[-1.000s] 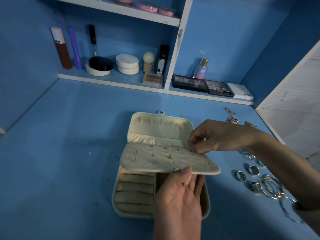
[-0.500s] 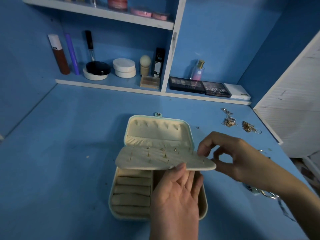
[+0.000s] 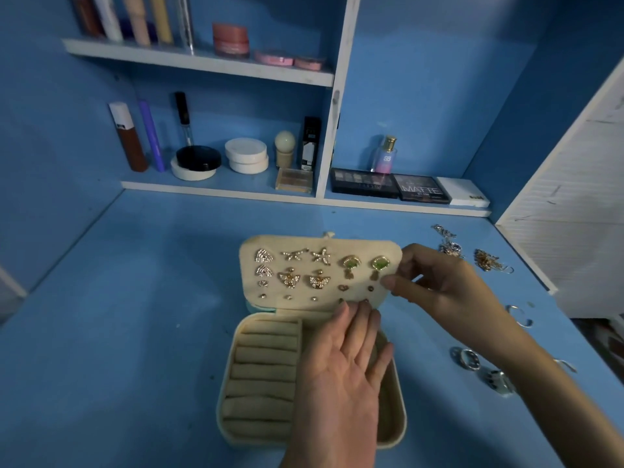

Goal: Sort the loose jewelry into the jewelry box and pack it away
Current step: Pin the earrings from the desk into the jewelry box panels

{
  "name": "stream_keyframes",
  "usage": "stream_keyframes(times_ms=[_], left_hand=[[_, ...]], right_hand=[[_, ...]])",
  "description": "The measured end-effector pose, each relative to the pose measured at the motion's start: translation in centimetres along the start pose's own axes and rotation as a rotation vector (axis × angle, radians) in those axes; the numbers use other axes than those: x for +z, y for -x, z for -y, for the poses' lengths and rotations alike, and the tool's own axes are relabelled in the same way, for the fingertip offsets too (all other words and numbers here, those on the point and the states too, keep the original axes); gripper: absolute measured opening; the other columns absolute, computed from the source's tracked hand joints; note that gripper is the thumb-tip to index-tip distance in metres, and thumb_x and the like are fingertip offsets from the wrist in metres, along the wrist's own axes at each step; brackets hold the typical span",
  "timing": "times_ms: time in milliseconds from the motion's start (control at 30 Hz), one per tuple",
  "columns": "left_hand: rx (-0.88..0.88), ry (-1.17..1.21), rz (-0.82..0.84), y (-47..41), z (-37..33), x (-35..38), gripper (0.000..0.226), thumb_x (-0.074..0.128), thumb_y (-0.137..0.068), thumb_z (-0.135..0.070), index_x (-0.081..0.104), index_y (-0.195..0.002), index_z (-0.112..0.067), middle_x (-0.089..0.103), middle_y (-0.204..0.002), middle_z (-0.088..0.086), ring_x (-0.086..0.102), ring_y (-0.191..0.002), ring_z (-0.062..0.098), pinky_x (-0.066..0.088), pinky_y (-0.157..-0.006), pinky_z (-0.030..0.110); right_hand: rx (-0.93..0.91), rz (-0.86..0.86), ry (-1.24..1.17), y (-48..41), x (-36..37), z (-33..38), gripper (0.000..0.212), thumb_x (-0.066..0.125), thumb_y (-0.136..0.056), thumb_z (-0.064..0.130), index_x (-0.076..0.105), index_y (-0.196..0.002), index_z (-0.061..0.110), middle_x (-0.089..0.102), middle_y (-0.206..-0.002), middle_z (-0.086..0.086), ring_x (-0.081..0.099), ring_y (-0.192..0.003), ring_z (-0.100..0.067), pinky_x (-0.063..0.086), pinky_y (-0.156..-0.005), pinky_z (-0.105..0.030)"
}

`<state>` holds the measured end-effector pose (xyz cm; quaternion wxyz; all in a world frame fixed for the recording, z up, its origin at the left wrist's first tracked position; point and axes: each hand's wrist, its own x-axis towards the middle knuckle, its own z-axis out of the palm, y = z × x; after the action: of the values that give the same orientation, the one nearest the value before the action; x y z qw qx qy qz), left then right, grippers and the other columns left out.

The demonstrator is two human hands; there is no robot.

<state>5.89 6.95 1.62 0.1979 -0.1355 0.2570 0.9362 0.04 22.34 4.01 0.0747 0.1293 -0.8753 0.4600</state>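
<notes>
A cream jewelry box point(image 3: 227, 386) lies open on the blue desk, with padded ring rolls point(image 3: 263, 373) in its left half. Its earring panel point(image 3: 337, 243) stands upright against the lid, and several studs and gold earrings point(image 3: 319, 280) are pinned on its front. My right hand point(image 3: 435, 285) pinches the panel's right edge, thumb on the front face. My left hand point(image 3: 341, 376) lies over the box's right half, its straight fingertips touching the panel's lower edge. Loose rings point(image 3: 471, 359), a silver chain point(image 3: 450, 246) and a gold chain point(image 3: 486, 260) lie on the desk to the right.
White shelves at the back hold cosmetics: jars point(image 3: 246, 158), tubes, a perfume bottle point(image 3: 385, 157) and eyeshadow palettes point(image 3: 391, 187). A white slatted cabinet door point(image 3: 574, 231) borders the desk on the right. An open silver hoop point(image 3: 520, 315) lies near the desk's right edge.
The earring panel has swung up from lying flat over the box to standing against the lid, earring fronts now showing. My right hand has taken its right edge.
</notes>
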Motion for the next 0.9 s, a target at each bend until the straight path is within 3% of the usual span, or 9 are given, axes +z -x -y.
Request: stream_keyframes(times_ms=[67, 133, 300, 400, 467, 567, 700, 833, 900], left_hand=[[-0.024, -0.03, -0.035, -0.3, -0.1, -0.1, 0.077, 0.082, -0.051, -0.027, 0.061, -0.122, -0.005, 0.066, -0.121, 0.01, 0.064, -0.108, 0.019, 0.049, -0.091, 0.04], [-0.02, -0.059, -0.038, -0.3, -0.5, -0.3, 0.069, 0.072, -0.054, -0.009, 0.06, -0.122, -0.005, 0.069, -0.115, 0.01, 0.066, -0.104, 0.02, 0.056, -0.083, 0.037], [0.277, -0.399, -0.027, 0.3, -3.7, -0.7, 0.051, 0.057, -0.062, -0.02, 0.064, -0.112, -0.017, 0.073, -0.106, 0.002, 0.07, -0.093, 0.017, 0.058, -0.068, 0.027], [0.568, -0.672, -0.089, 0.0, -7.2, -2.0, 0.035, 0.061, -0.071, -0.021, 0.066, -0.105, -0.024, 0.072, -0.104, -0.008, 0.067, -0.096, 0.009, 0.05, -0.073, 0.021], [0.665, -0.816, -0.179, -0.8, -9.0, -3.5, 0.024, 0.063, -0.085, -0.013, 0.066, -0.101, -0.031, 0.07, -0.108, -0.013, 0.062, -0.106, 0.006, 0.044, -0.08, 0.018], [0.595, -0.963, -0.24, -2.3, -9.8, -5.0, 0.034, 0.053, -0.094, -0.01, 0.058, -0.117, -0.034, 0.056, -0.129, -0.012, 0.049, -0.123, 0.005, 0.036, -0.089, 0.016], [0.463, -0.963, -0.209, -3.1, -8.5, -5.2, 0.049, 0.051, -0.096, -0.013, 0.04, -0.143, -0.021, 0.046, -0.138, -0.01, 0.041, -0.122, -0.002, 0.029, -0.096, 0.015], [0.461, -0.95, -0.221, -3.2, -8.6, -5.1, 0.051, 0.048, -0.097, -0.019, 0.034, -0.146, -0.022, 0.04, -0.148, -0.008, 0.037, -0.129, 0.0, 0.026, -0.102, 0.018], [0.475, -0.963, -0.218, -3.4, -8.4, -4.8, 0.052, 0.048, -0.097, -0.02, 0.032, -0.147, -0.022, 0.039, -0.149, -0.007, 0.036, -0.132, 0.002, 0.025, -0.104, 0.019]], right_hand=[[0.027, -0.046, -0.042, -0.5, 0.6, -0.5, 0.007, 0.068, -0.081, 0.023, 0.062, -0.079, 0.021, 0.06, -0.069, 0.0, 0.057, -0.068, -0.021, 0.046, -0.061, -0.029], [0.058, -0.086, -0.094, -0.9, 1.2, -1.0, 0.005, 0.067, -0.081, 0.022, 0.064, -0.083, 0.025, 0.06, -0.071, -0.004, 0.057, -0.07, -0.025, 0.046, -0.061, -0.033], [0.148, -0.169, -0.158, -1.4, 2.9, -2.0, 0.029, 0.062, -0.088, 0.01, 0.062, -0.092, 0.039, 0.059, -0.074, -0.01, 0.053, -0.069, -0.026, 0.043, -0.064, -0.04], [0.173, -0.211, -0.127, -1.5, 3.7, -2.7, 0.029, 0.06, -0.089, 0.012, 0.06, -0.094, 0.04, 0.057, -0.082, -0.003, 0.054, -0.072, -0.017, 0.044, -0.069, -0.028], [0.205, -0.229, -0.11, -1.4, 4.2, -3.0, 0.023, 0.059, -0.09, 0.014, 0.064, -0.108, 0.027, 0.053, -0.094, 0.006, 0.055, -0.08, -0.007, 0.044, -0.072, -0.015], [0.253, -0.234, -0.111, -1.2, 5.0, -3.5, 0.03, 0.055, -0.093, 0.016, 0.06, -0.122, 0.014, 0.053, -0.107, 0.007, 0.054, -0.09, -0.001, 0.042, -0.078, -0.006], [0.265, -0.255, -0.166, -0.6, 5.5, -3.5, 0.034, 0.053, -0.094, 0.012, 0.056, -0.128, 0.012, 0.057, -0.117, 0.0, 0.056, -0.1, -0.01, 0.044, -0.09, -0.021], [0.276, -0.244, -0.218, -0.1, 5.8, -3.4, 0.041, 0.05, -0.094, 0.004, 0.051, -0.133, 0.016, 0.058, -0.112, 0.002, 0.055, -0.09, -0.004, 0.045, -0.079, -0.011], [0.29, -0.24, -0.241, -0.2, 5.7, -3.4, 0.045, 0.049, -0.093, 0.002, 0.048, -0.135, 0.019, 0.059, -0.105, 0.004, 0.055, -0.084, -0.006, 0.047, -0.075, -0.013]])
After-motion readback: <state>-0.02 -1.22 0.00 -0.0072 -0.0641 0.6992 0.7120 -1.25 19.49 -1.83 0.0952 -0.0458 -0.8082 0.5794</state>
